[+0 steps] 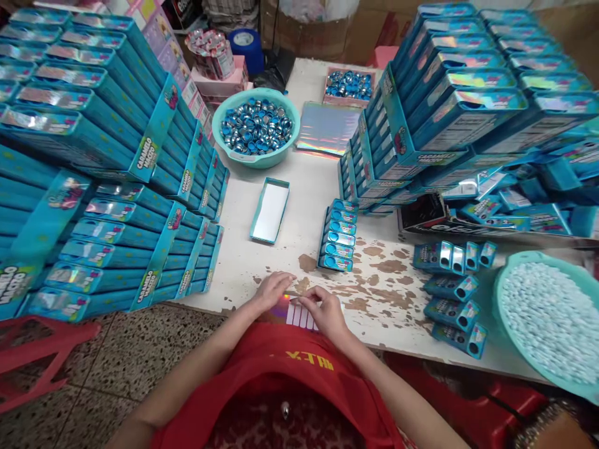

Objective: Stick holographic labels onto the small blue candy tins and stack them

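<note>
A shiny sticker sheet (302,317) with pale rounded strips lies at the table's front edge, partly hidden by the red apron. My left hand (274,291) rests over its upper left corner, fingers stretched out and lying flat. At the sheet's upper edge, the thumb and forefinger of my right hand (325,312) are pinched together on a sticker, mostly hidden by the fingers. Just beyond my hands stands a row of small blue candy boxes (337,240) with round holes. An open blue tray (270,210) with a white inside lies farther left.
Tall stacks of blue cartons (154,149) stand left, more cartons (397,134) right. A teal basin (256,156) holds blue-and-silver caps; another basin (508,324) holds pale candies. Loose boxes (452,287) lie beside it. Behind are shiny sheets (325,128) and a cap-filled box (349,100).
</note>
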Demonstrator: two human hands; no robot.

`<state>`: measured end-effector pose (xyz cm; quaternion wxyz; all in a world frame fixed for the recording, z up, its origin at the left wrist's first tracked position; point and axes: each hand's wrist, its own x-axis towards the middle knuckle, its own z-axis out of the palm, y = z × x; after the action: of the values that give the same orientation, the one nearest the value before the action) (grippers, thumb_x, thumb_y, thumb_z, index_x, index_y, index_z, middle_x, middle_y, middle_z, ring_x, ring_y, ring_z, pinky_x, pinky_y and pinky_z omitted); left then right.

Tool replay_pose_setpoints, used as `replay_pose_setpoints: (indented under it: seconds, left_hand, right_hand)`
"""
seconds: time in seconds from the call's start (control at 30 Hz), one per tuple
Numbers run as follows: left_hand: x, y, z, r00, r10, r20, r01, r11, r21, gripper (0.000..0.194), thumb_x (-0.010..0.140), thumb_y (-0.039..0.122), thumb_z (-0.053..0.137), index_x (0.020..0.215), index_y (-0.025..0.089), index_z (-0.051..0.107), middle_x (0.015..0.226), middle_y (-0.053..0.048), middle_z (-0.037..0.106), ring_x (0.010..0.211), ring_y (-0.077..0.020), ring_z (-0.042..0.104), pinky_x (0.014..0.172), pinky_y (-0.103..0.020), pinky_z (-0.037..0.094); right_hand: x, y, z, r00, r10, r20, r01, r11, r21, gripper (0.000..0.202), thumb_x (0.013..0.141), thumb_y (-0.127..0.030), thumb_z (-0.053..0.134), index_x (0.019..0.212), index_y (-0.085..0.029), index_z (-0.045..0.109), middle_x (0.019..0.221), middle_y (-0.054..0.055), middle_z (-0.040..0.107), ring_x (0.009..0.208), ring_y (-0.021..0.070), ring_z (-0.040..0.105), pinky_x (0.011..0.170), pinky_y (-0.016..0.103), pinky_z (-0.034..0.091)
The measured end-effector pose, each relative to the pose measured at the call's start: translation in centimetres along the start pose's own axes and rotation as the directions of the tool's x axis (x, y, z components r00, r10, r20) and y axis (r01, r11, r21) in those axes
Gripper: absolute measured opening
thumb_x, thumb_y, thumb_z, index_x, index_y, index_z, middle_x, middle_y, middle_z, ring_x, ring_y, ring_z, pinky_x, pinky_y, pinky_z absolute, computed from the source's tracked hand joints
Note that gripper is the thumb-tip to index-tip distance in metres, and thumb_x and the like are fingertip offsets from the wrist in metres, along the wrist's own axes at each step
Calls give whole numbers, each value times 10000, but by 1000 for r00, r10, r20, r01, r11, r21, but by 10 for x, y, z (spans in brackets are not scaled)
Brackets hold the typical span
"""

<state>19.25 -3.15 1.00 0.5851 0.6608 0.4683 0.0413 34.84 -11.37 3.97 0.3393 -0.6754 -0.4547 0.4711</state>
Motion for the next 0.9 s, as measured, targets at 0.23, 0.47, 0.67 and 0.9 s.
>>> replay_pose_setpoints:
  seconds: [0.23, 0.47, 0.67, 0.9]
  left_hand:
    - [10, 40, 4, 988, -10, 152, 53, 957, -285, 281, 751, 432, 546, 737, 152, 564, 539, 35, 536, 532, -109, 518, 566, -231, 409]
    - [63, 72, -6, 976, 143, 163, -134, 989, -63, 192, 801, 291, 413, 967, 206, 459, 551, 87, 457, 488, -100, 459, 509, -211, 377]
    - [92, 72, 7, 977, 146, 154, -148, 989, 2, 123, 806, 203, 370, 926, 205, 397, 533, 85, 428, 504, -105, 441, 513, -203, 356]
    - [89, 47, 36, 998, -39, -40, 50, 944, 327, 238, 807, 188, 422, 1044, 171, 434, 915, -78, 607, 830, -196, 584, 737, -310, 444]
  right_hand:
    - [14, -7, -21, 939, 101, -330, -37, 980, 197, 249, 724, -432, 636, 694, -186, 615, 690, 10, 604, 661, 155, 534, 649, 278, 426]
    - [43, 17, -29, 651, 36, -758, -34, 999, 18, 316, 708, -499, 623, 679, -186, 651, 890, 50, 464, 957, 221, 472, 906, 380, 363]
    - [61, 31, -30, 637, 149, -757, -60, 988, 144, 293, 681, -466, 622, 667, -173, 630, 987, 98, 488, 1035, 245, 474, 831, 353, 413]
    - [62, 35, -31, 591, 241, -770, 21, 950, 313, 383, 635, -431, 647, 891, -169, 532, 892, 64, 589, 849, 191, 562, 790, 344, 443]
